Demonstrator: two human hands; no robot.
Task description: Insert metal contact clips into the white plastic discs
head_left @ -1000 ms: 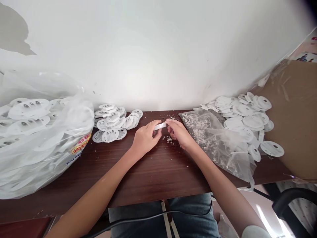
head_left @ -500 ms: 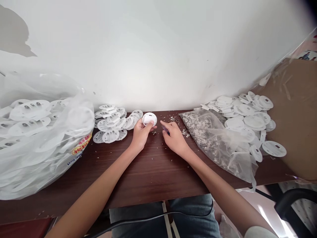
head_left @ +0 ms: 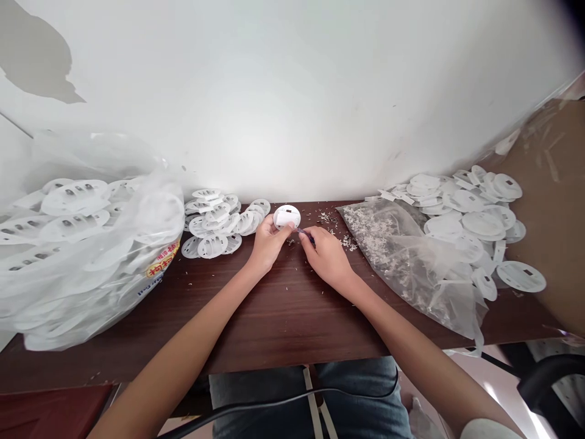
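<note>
The left forearm (head_left: pixel 196 341) and right forearm (head_left: pixel 411 347) are bare. Blue jeans (head_left: pixel 356 399) cover the lap, crossed by a black cable (head_left: pixel 274 401).

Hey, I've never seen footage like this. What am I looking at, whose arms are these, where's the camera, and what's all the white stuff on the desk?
No machine here: these are one person's two bare arms, seen from a camera worn on their head, looking forward and down. The left hand pinches a white plastic disc, raised above the dark wooden table. The right hand holds a thin tool, too small to identify, its tip by the disc's edge. Left of the hands lies a small pile of slotted discs, and further left a big clear bag of discs. On the right sit a clear bag of small white scraps and a second pile of discs. Loose scraps dot the table.
</note>
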